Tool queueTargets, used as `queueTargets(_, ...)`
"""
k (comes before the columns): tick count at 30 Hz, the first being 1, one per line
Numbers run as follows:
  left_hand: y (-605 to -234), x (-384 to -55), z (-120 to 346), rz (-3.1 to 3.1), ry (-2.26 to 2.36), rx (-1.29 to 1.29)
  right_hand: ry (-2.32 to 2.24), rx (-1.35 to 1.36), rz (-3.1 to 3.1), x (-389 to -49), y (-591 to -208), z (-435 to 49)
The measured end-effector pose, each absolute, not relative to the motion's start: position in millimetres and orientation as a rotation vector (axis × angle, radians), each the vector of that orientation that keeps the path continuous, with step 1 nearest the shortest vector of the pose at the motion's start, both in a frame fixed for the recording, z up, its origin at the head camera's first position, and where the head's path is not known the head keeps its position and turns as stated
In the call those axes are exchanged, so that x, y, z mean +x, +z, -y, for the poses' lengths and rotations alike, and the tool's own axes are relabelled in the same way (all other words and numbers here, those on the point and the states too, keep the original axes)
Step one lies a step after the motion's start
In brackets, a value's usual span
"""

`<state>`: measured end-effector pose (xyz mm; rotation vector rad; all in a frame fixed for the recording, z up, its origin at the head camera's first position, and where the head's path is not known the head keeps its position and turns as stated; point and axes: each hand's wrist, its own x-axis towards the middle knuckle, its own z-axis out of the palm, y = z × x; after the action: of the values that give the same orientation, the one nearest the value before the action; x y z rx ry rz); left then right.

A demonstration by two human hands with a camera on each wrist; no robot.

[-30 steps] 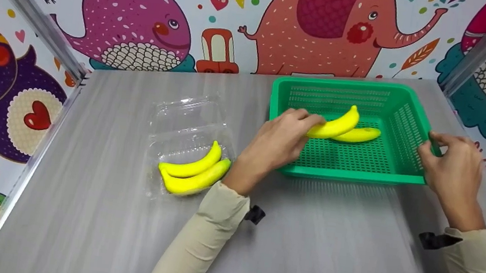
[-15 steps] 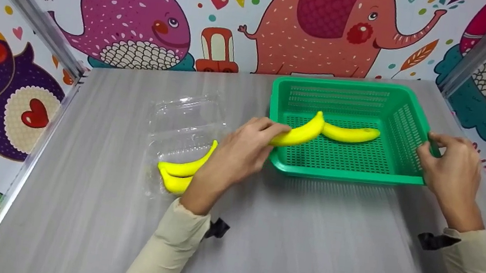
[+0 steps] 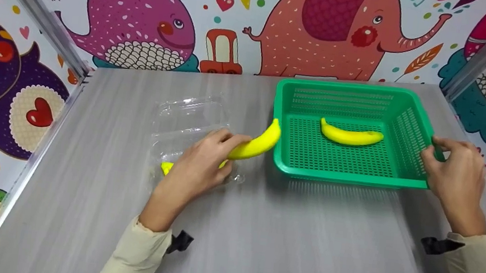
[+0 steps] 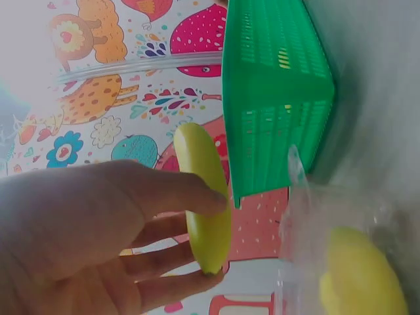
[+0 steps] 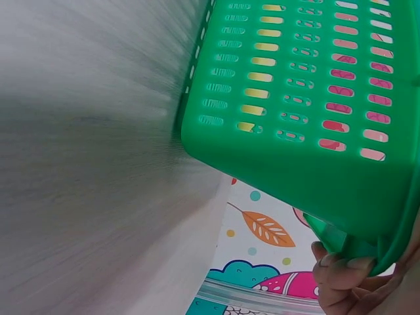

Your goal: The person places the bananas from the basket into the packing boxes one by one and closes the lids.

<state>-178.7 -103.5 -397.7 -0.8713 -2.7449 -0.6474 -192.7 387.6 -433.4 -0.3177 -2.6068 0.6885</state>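
Observation:
My left hand point(image 3: 199, 163) pinches a yellow banana point(image 3: 257, 144) between thumb and fingers, just left of the green basket point(image 3: 354, 177). In the left wrist view the held banana point(image 4: 207, 197) stands above the clear plastic clamshell box point(image 4: 302, 216). Below that hand, the clear box point(image 3: 191, 107) lies with its lid folded back; bananas point(image 3: 166, 167) in it are mostly hidden by the hand. One more banana point(image 3: 350, 135) lies on the basket's floor. My right hand point(image 3: 455, 181) grips the basket's right rim, its fingers point(image 5: 335, 275) curled around the edge.
A grey wood-grain table point(image 3: 257, 245) carries everything. Behind it stands a wall point(image 3: 249, 12) with cartoon animals, and metal posts point(image 3: 40, 9) rise at the table's back corners.
My left hand has carried the banana leftward out of the basket to over the clear box. The right hand has stayed on the rim, and the other banana has remained in the basket.

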Motion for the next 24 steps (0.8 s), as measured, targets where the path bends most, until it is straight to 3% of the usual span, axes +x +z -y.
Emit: queueTargets(24, -416, -170, 164, 2.936, -0.539, -0.657, 0.703, -0.340, 2.629, -192, -432, -386)
